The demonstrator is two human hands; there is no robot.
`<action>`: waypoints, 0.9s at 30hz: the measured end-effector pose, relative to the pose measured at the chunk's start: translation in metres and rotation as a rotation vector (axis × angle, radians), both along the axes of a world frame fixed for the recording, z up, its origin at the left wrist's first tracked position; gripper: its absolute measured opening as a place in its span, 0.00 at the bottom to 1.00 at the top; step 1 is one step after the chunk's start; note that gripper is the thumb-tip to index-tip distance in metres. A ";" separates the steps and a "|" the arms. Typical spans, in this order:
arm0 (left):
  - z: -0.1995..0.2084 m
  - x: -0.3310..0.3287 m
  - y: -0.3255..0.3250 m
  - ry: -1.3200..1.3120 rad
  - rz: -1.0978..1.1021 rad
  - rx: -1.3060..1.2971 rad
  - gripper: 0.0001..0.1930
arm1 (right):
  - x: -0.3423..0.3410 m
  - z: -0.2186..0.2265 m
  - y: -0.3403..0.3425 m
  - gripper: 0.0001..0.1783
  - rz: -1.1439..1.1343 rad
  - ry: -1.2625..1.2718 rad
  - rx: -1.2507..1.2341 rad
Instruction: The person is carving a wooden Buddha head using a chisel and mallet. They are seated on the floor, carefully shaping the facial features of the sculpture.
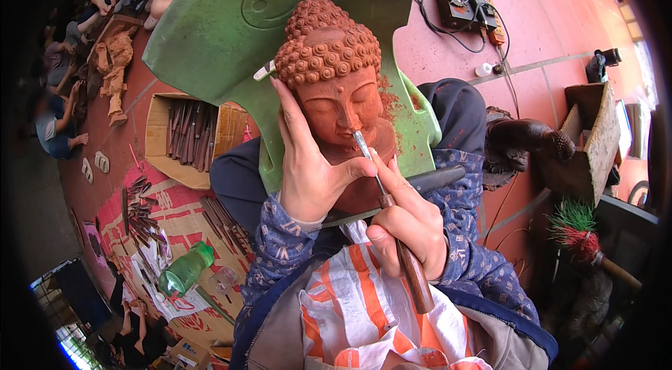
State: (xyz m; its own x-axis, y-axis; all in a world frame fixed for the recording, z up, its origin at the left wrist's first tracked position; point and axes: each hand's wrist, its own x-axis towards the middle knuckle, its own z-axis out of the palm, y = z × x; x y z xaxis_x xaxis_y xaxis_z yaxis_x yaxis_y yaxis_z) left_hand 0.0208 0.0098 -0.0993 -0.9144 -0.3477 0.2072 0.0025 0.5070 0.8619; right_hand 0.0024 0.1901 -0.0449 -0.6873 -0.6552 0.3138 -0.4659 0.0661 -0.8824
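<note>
Cardboard sheet (213,328): large red printed characters, partly covered from my viewpoint by loose tools and a green bottle (185,270).
Small carton (189,354): blue marks on it, too small for me to make out.
Green chair (203,30): a smiling face is moulded into its back; just beside the carving I see a small white strip (264,70) with dark marks I cannot read.
Blue sleeves (283,233): a pale, repeating, letter-like pattern runs along both forearms.
Carved head (343,100): reddish, tight-curled, upright on the chair between the knees, its face turned toward my head camera.
Left hand (308,174): unclosed, fingers straight and pointing up along the cheek on my left, palm against the carving; the thumb stretches across to the chisel's shaft.
Right hand (411,230): wrapped around the chisel (414,275), gripping where shaft meets wooden handle, index finger reaching forward along the metal.
Chisel line: I see it slant from the handle's butt at lower right up to its tip, which touches the mouth.
Wood crumbs (393,114): scattered over the chair beside the face.
</note>
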 end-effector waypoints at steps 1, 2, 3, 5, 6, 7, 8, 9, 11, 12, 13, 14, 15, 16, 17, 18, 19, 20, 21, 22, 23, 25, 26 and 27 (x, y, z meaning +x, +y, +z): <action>0.000 0.001 0.000 0.001 0.001 -0.011 0.77 | 0.000 0.001 0.000 0.14 0.004 0.002 0.007; 0.000 0.001 0.000 0.001 0.002 -0.022 0.76 | -0.001 0.001 0.000 0.15 0.007 0.004 0.014; 0.002 0.000 0.001 0.002 0.003 -0.032 0.76 | -0.002 0.001 0.000 0.15 0.011 0.007 0.022; 0.002 0.000 0.001 0.005 0.005 -0.049 0.76 | -0.002 0.000 0.000 0.15 0.018 0.022 0.031; 0.002 0.000 0.001 0.007 0.006 -0.055 0.76 | -0.002 0.000 0.000 0.16 0.021 0.029 0.035; 0.001 0.000 0.001 0.009 0.007 -0.061 0.76 | -0.003 0.000 0.000 0.16 0.026 0.028 0.035; 0.002 0.000 0.002 0.006 0.009 -0.057 0.76 | -0.003 0.000 0.000 0.16 0.032 0.027 0.035; 0.002 0.000 0.002 0.003 0.011 -0.053 0.76 | -0.004 0.001 0.000 0.16 0.039 0.026 0.035; 0.003 0.000 0.003 0.008 0.013 -0.050 0.76 | -0.004 0.001 0.001 0.16 0.043 0.017 0.037; 0.002 -0.001 0.003 0.015 0.013 -0.051 0.75 | -0.004 0.000 0.001 0.16 0.044 0.013 0.037; 0.002 -0.001 0.003 0.022 0.013 -0.052 0.75 | -0.005 -0.001 0.001 0.16 0.045 0.019 0.038; 0.001 -0.001 0.003 0.024 0.014 -0.054 0.75 | -0.005 -0.001 0.002 0.16 0.048 0.023 0.041; 0.001 -0.001 0.003 0.025 0.015 -0.055 0.75 | -0.005 -0.002 0.002 0.17 0.050 0.028 0.044; 0.001 0.000 0.003 0.027 0.016 -0.057 0.75 | -0.005 -0.002 0.002 0.17 0.041 0.040 0.047; 0.001 0.000 0.003 0.019 0.021 -0.066 0.75 | -0.005 -0.003 0.002 0.17 0.031 0.051 0.049; 0.002 0.000 0.004 0.012 0.026 -0.075 0.74 | -0.005 -0.004 0.002 0.17 0.020 0.063 0.051; 0.003 0.000 0.004 0.004 0.031 -0.084 0.74 | -0.005 -0.006 0.001 0.17 0.014 0.068 0.055; 0.004 0.000 0.004 -0.004 0.031 -0.072 0.74 | -0.006 -0.007 0.000 0.17 0.009 0.075 0.058; 0.005 0.001 0.004 -0.012 0.031 -0.060 0.74 | -0.007 -0.008 -0.001 0.17 0.003 0.082 0.061; 0.006 0.001 0.004 -0.020 0.031 -0.048 0.74 | -0.007 -0.009 -0.001 0.17 0.007 0.089 0.062; 0.005 0.000 0.004 -0.018 0.029 -0.064 0.75 | -0.007 -0.010 0.001 0.17 0.011 0.095 0.064; 0.004 0.000 0.003 -0.014 0.025 -0.097 0.75 | -0.008 -0.011 0.002 0.16 0.017 0.087 0.058; 0.005 0.000 0.004 -0.016 0.029 -0.088 0.76 | -0.009 -0.010 0.002 0.15 0.019 0.073 0.051; 0.005 0.000 0.005 -0.017 0.033 -0.079 0.76 | -0.009 -0.010 0.003 0.14 0.021 0.058 0.044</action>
State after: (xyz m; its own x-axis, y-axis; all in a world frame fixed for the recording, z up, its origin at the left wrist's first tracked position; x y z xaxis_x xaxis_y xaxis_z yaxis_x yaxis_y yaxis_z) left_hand 0.0209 0.0145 -0.0939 -0.9065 -0.3610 0.2191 -0.0300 0.5726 0.8193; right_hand -0.0065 0.1927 -0.0545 -0.6545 -0.6837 0.3228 -0.5177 0.0941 -0.8504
